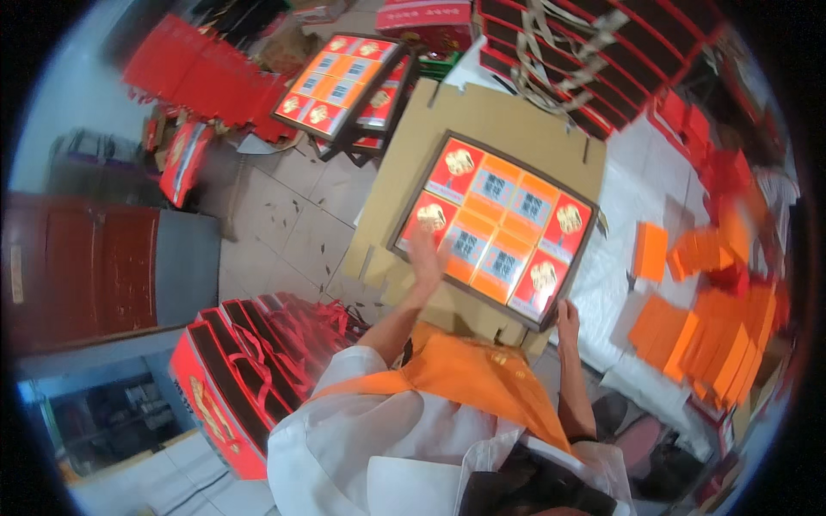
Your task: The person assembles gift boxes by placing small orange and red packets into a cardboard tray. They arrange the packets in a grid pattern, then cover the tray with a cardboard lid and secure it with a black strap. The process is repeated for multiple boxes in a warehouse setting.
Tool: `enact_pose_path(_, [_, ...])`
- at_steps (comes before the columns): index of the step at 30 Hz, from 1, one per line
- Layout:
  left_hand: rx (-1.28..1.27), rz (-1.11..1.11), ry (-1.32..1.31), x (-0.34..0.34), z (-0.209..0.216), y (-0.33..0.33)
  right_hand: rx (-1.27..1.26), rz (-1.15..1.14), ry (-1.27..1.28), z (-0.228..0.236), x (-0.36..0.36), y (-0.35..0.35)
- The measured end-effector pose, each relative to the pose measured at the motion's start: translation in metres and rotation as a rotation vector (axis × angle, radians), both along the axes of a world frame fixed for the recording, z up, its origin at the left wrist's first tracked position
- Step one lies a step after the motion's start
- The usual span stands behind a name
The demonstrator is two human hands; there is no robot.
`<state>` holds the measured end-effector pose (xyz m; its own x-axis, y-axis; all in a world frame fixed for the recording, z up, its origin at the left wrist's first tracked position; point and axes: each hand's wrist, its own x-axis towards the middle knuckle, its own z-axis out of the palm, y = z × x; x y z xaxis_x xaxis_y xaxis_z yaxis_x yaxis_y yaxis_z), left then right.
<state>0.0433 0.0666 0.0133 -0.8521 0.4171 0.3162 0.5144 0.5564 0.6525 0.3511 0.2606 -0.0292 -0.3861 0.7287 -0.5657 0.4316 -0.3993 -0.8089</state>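
Note:
A dark-rimmed gift-box tray lies tilted in front of me, filled with two rows of small red and orange boxes. The red boxes bear gold emblems, and the orange boxes have grey printed panels. My left hand reaches over the tray's left rim onto a red box; its fingers are stretched out and slightly blurred. Against the tray's near right edge, by the corner, my right hand has its fingers closed on the rim. Beneath the tray is a flat cardboard sheet.
Other filled trays are stacked at the far left. Red bags with ribbon handles stand by my left side. Orange boxes lie in piles at the right. Dark-and-red bags with pale handles lie at the back, and red pieces at the far left.

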Motion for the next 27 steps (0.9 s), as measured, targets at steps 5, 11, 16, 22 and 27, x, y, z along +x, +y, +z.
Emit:
enact_pose_path(5, [-0.347,0.070,-0.714,-0.091,-0.019,-0.059,-0.120,0.053,0.020,0.017,-0.042,-0.004])
enact_pose_path(11, [-0.001,-0.186,-0.982,-0.114,-0.035,-0.074,-0.251,-0.114,0.116,0.021,-0.043,-0.004])
enact_pose_path(16, [0.095,-0.124,-1.120,-0.119,-0.022,-0.076,-0.196,-0.278,-0.029,0.044,-0.058,-0.012])
enact_pose_path(22, [0.341,-0.058,-1.063,-0.199,0.048,-0.119,0.020,-0.106,0.060,0.080,-0.174,-0.025])
enact_pose_path(27, [0.506,0.142,-0.883,-0.318,0.049,-0.146,0.292,0.204,0.076,0.090,-0.382,0.039])
